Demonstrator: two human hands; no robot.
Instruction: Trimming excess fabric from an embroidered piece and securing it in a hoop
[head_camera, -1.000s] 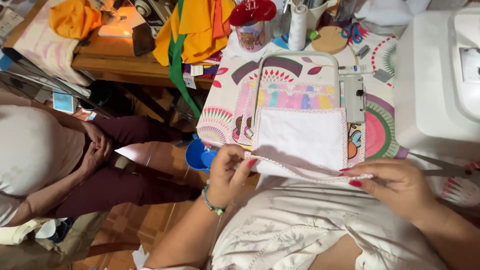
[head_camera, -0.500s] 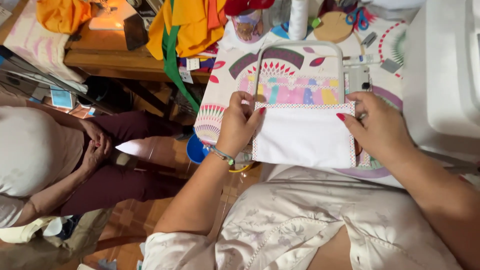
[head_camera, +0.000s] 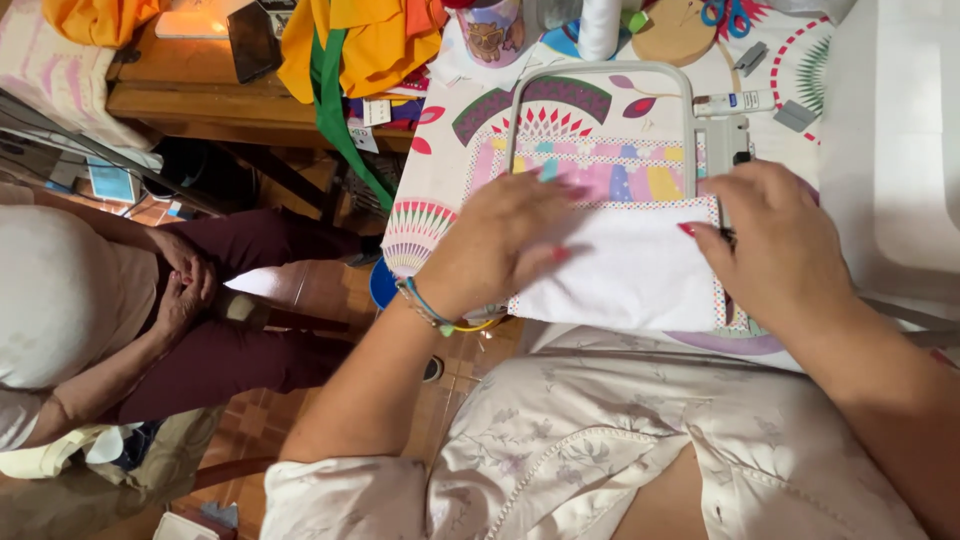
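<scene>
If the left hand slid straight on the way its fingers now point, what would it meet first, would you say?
The left hand lies flat on the white fabric piece, fingers pointing right and slightly away. Sliding on, it would likely cross bare cloth, then meet the right hand or the grey hoop frame; which is unclear.

Home sewing room: embroidery hoop (head_camera: 600, 75), thread spool (head_camera: 598, 25)

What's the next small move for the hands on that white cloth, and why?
Probably smooth the white cloth flat outward from the middle. Both hands lie palm-down on it, left hand at its left edge, right hand at its right. The cloth sits skewed over the grey hoop frame, lower edge hanging off the table.
</scene>
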